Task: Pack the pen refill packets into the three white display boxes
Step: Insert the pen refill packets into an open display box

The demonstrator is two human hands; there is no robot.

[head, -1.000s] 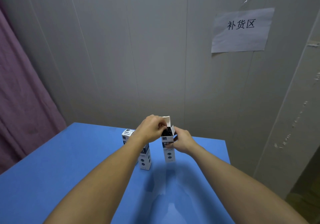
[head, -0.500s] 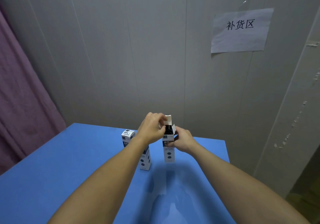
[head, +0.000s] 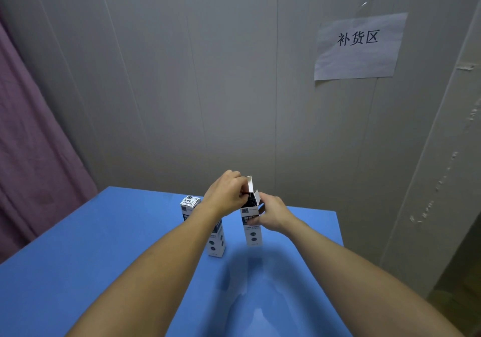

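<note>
White cardboard box (head: 252, 228), tall, square-sectioned, top flap upright.

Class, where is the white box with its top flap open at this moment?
In the head view the open box stands upright on the blue table, centre-right, held by the right hand, just right of a closed box.

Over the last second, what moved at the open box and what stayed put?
The left hand rose slightly at the mouth of the tall white open-topped carton, fingers still pinching at the dark contents there. The right hand still grips the carton's side, flap still up. The closed white carton and the one behind the left forearm stayed standing on the blue table.
</note>
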